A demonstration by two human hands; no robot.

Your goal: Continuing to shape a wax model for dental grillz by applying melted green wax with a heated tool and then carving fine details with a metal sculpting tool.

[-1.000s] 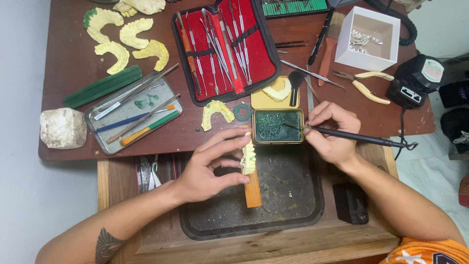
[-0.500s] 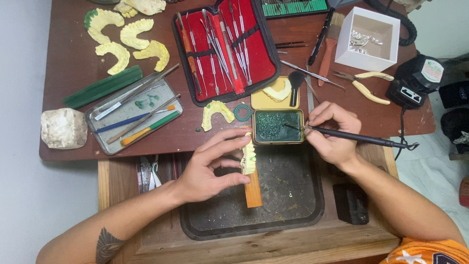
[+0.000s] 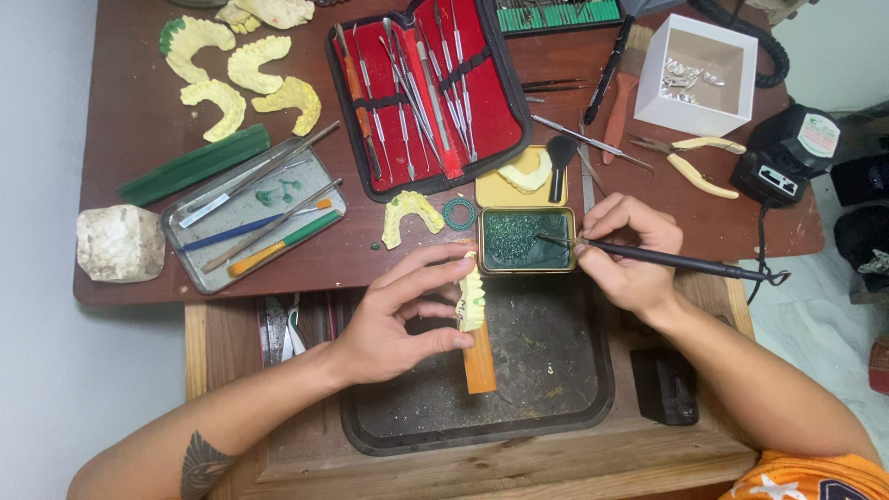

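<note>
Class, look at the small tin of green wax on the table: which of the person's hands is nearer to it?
Right. The right hand sits just beside the tin of green wax, its tool tip dipped in. The left hand is below and left, holding a yellow dental cast.

yellow dental cast | on orange block | black wax tool tip in green tin

pale yellow dental casts lie on a dark reddish-brown table beside a black instrument case lined in red. a gold-rimmed tin holds dark green wax, near an orange block, a white box and a grey metal tray.
</note>
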